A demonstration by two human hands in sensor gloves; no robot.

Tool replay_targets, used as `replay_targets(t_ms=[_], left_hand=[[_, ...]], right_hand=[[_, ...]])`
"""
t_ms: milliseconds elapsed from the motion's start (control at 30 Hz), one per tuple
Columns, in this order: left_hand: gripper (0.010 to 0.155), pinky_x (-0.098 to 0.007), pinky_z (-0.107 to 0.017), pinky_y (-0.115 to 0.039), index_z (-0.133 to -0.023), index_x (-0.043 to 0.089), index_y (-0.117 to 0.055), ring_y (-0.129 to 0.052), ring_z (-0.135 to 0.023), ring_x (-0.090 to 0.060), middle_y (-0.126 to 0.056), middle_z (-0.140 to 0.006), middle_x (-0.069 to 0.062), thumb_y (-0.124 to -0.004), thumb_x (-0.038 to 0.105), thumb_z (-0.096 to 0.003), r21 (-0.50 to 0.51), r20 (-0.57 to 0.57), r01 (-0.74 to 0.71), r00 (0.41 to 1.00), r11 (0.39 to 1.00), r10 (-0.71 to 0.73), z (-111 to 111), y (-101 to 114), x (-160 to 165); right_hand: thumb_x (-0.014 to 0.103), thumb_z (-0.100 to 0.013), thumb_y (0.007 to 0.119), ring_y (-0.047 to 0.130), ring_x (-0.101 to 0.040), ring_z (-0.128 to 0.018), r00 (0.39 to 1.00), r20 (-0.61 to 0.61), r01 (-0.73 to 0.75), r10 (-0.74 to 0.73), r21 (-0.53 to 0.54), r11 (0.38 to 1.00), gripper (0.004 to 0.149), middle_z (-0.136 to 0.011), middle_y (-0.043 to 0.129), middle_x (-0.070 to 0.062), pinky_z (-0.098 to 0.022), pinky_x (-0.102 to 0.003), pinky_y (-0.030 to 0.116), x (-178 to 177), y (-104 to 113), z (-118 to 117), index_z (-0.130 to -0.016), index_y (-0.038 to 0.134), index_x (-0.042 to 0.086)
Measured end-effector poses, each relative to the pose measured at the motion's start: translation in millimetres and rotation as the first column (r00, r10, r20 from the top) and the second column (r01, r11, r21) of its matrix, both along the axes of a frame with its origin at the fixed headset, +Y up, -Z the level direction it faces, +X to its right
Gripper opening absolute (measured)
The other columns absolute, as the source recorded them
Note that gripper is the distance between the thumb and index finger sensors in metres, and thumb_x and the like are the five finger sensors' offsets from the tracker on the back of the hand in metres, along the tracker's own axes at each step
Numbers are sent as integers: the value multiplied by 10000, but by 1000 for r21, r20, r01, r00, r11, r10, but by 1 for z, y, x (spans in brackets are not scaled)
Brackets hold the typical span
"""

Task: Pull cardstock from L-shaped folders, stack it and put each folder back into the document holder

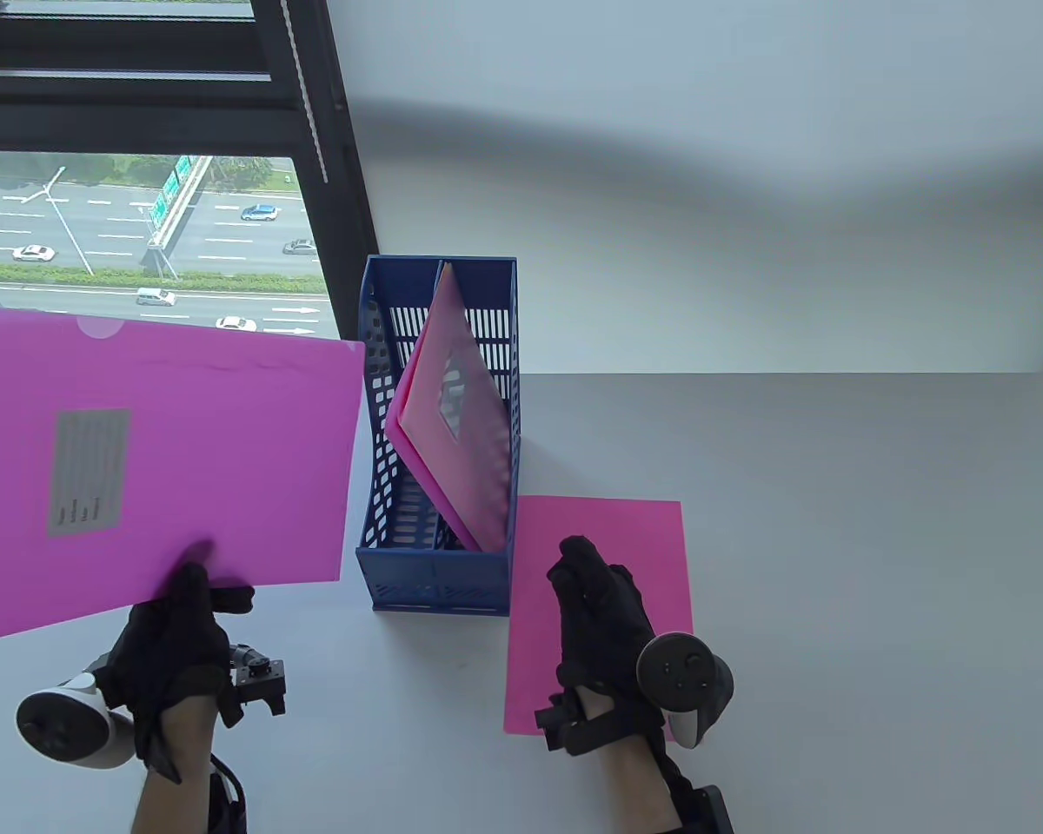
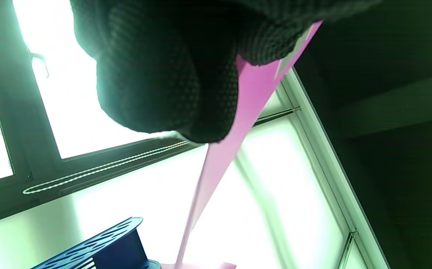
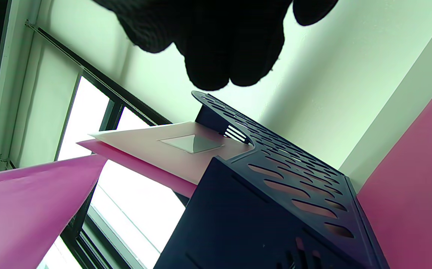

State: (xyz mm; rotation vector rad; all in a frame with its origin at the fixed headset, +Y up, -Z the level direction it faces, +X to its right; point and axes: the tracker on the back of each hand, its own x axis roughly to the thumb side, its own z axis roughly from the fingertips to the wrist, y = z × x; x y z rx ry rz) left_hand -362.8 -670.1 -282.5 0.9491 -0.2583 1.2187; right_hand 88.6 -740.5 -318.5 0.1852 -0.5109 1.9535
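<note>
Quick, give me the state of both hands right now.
Left hand: pinching the magenta folder, held up off the table.
Right hand: open, fingers flat on the pink cardstock.

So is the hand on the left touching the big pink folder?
Touching. In the table view the left hand grips the pink folder's bottom edge, thumb on top; the left wrist view shows the sheet pinched between gloved fingers.

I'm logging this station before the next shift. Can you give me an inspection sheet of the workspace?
Surface: grey table, bare at right.
Job's things: blue document holder with pink folders leaning inside; pink cardstock flat beside it; magenta folder lifted.
Clutter: nothing seen.
Hands: left hand pinches the magenta folder's lower edge; right hand rests flat on the cardstock.
Cables: black cable at the left wrist.
Surroundings: window overlooking a road; white wall.
</note>
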Motion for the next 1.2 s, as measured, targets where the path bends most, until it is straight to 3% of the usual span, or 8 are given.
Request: replay_targets(t_ms=[333,567,700,833,967,1200], left_hand=[[471,-512,-641,-754,-917,34,-827,-1086,-317,-274,-1031,-552,-66,-742,354,-582,-153,-38,209,975,966,-217,-44,-1,36],[485,-522,-629,-751,-921,22,-823,-1090,-327,-288,-1032,-562,-77,-750,357,-578,-257,-43,311,942,915,-332,-72,-1,56],[489,-539,-626,-737,-924,14,-821,-1086,-350,-303,-1026,-585,-90,-758,354,-578,-352,13,377,917,857,-398,-83,-6,64],[498,-552,-603,-745,-900,11,-851,-1078,-309,-292,-1033,-556,-71,-773,377,-572,-426,30,447,876,786,-482,-85,-15,76],[468,-559,-595,-743,-882,26,-876,-1068,-295,-289,-1031,-544,-63,-760,359,-574,-447,22,472,855,760,-518,-84,-22,81],[466,-564,-594,-739,-876,26,-882,-1068,-294,-295,-1033,-540,-66,-761,358,-573,-437,20,455,868,776,-497,-74,-28,75]], right_hand=[[483,-632,704,836,-172,-824,1000,-9,-25,25,-24,999,487,-922,834,119,-811,-503,468,-3,-5,-2,-1077,594,318],[482,-631,705,836,-172,-824,999,-17,-36,35,-20,999,484,-922,834,120,-812,-504,466,-5,-4,-2,-1075,597,320],[481,-631,705,837,-175,-823,1000,-14,-28,28,-19,999,483,-921,835,116,-811,-505,465,-4,-4,-2,-1073,601,318],[482,-632,704,837,-175,-823,999,-18,-32,31,-20,999,484,-922,835,117,-811,-506,464,-5,-4,-1,-1074,602,315],[480,-630,706,839,-178,-820,1000,-12,-27,27,-14,1000,482,-919,838,114,-809,-506,466,-3,-4,-1,-1071,608,313],[476,-630,709,840,-179,-819,1000,-9,-27,26,-21,999,477,-917,840,112,-807,-509,465,-2,-4,-2,-1068,613,314]])
